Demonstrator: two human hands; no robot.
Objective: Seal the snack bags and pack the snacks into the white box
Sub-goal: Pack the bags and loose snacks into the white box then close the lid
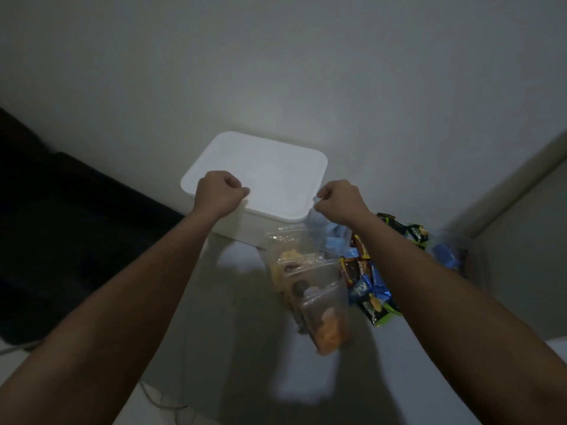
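Clear snack bags lie nearest me on the pale floor, beside wrapped snacks. Beyond them sits the white box, lid on. My left hand is fisted at its near edge; my right hand pinches something clear I cannot identify.

A plain pale wall is filling the upper half of the view, unmarked and dimly lit. A light floor is running below it, with soft shadows lying across it and a brighter patch glowing near the bottom centre. A dark piece of furniture, too dim to identify, is occupying the left side against the wall. A thin cable is trailing over the floor at the lower left. At the right, a pale ledge or skirting is slanting toward the corner.
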